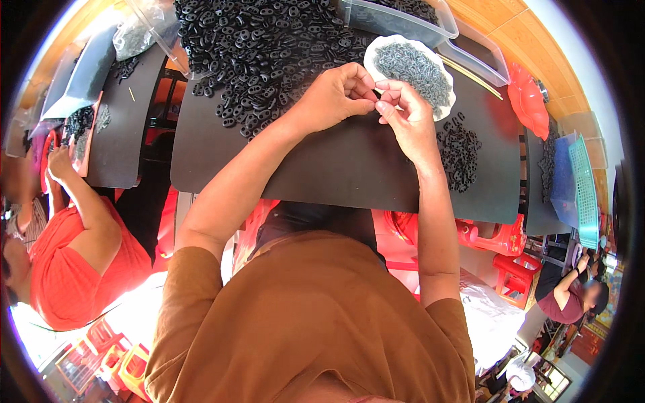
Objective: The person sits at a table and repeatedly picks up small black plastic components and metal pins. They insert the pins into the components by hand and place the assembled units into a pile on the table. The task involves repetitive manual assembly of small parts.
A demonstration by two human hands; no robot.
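Note:
My left hand (338, 99) and my right hand (407, 119) meet fingertip to fingertip above the dark table. A small black piece (376, 94) shows between them, pinched by the left fingers and mostly covered. The right thumb and index finger are pressed together against it; whatever else they hold is too small to make out. Just beyond the right hand stands a white scalloped bowl (446, 107) full of small grey, glassy-looking bits (408, 64). A big heap of black oval pieces with holes (262, 54) spreads beyond my left hand. Right of my right forearm lies a smaller pile of black pieces (459, 151).
Clear plastic bins (440, 27) stand at the far edge, near a red scalloped dish (527, 101). A turquoise basket (586, 191) is at the far right. At left, a person in red (91, 258) works at another table (117, 144). Red stools (516, 275) stand below.

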